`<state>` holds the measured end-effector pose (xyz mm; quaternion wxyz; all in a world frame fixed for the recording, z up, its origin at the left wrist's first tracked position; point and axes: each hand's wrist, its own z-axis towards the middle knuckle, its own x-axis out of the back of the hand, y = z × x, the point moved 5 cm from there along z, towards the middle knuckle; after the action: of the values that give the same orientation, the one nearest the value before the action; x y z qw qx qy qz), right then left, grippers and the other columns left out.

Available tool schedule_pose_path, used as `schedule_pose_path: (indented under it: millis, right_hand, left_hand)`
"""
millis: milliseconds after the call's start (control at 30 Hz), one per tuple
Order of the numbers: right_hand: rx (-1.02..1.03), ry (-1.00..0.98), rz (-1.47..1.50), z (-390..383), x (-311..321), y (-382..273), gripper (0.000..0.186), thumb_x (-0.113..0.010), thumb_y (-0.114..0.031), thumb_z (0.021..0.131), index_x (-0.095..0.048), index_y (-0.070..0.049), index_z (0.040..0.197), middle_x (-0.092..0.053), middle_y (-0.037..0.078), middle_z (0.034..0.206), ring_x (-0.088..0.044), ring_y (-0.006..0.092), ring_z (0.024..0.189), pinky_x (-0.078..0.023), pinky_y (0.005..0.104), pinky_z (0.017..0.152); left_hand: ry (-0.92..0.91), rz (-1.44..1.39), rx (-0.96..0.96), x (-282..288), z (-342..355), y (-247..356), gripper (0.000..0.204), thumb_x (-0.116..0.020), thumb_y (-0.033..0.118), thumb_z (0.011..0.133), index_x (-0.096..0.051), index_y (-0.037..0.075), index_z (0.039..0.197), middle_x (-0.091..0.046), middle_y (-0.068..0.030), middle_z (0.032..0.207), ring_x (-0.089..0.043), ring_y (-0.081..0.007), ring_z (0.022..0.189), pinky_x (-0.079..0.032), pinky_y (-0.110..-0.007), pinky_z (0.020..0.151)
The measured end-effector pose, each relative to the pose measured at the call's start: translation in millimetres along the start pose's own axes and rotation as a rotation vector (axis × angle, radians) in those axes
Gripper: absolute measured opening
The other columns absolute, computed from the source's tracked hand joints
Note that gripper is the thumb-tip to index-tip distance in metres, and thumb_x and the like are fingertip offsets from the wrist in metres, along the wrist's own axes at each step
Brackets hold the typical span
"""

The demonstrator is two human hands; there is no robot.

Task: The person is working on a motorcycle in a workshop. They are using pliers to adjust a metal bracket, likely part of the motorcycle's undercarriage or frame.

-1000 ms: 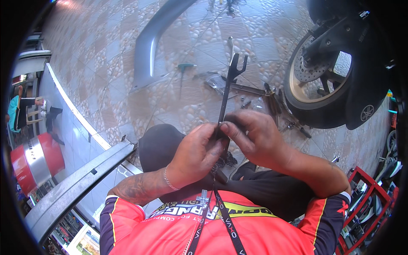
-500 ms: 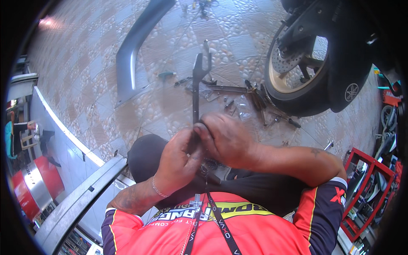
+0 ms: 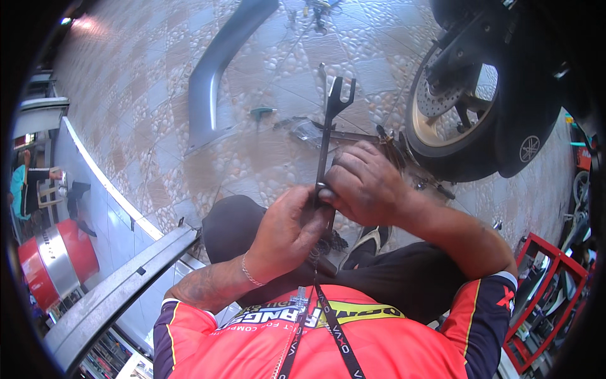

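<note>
Since the earlier frame, the dark forked bar (image 3: 331, 120) has tipped a little to the right at its top, and the right hand (image 3: 366, 180) has its knuckles up higher. Going from the left, we see a red and silver drum (image 3: 58, 256), then a curved grey panel (image 3: 205, 95) lying loose on the floor (image 3: 145, 126), with a green-handled tool (image 3: 262, 112) beside it. The left hand (image 3: 284, 227) is wrapped around the low part of the bar, in front of the chest. The right hand looks pinched on a small shiny bit (image 3: 320, 186) right at the bar. Farther right are a wheel (image 3: 420, 136) and a red rack (image 3: 557, 254). We think the work is partway: the bar is up in both hands, with the bit at it, but we can't tell how much is left. We see letters on the drum, the red shirt (image 3: 252, 354) and the black strap (image 3: 331, 319), and a round badge (image 3: 529, 149) by the wheel.
</note>
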<state>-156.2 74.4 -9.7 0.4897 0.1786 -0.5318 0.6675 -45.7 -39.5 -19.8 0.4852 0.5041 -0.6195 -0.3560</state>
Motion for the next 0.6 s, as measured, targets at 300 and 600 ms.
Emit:
schedule_pose_path:
  millis: [300,600]
  right_hand:
    - [-0.442,-0.063,0.557,-8.6,-18.0,-5.3,0.028,-0.048,-0.028,0.103,-0.061,-0.003,0.098,-0.059,0.019,0.087,-0.060,0.0402,0.085,-0.046,0.0498,0.077]
    - [0.151,0.018,-0.119,-0.8,31.1,5.7,0.040,-0.065,-0.050,0.087,-0.061,-0.010,0.087,-0.061,0.009,0.091,-0.062,0.0271,0.091,-0.046,0.0441,0.079]
  left_hand:
    - [0.125,0.085,-0.067,4.1,-2.3,-2.1,0.015,-0.060,0.005,0.094,-0.059,0.001,0.109,-0.062,-0.0034,0.084,-0.057,-0.0098,0.076,-0.048,-0.028,0.071]
    - [0.080,-0.169,-0.032,-7.3,3.8,-2.6,0.015,-0.053,0.002,0.096,-0.057,0.002,0.111,-0.053,0.0015,0.089,-0.047,-0.0055,0.076,-0.038,-0.022,0.067]
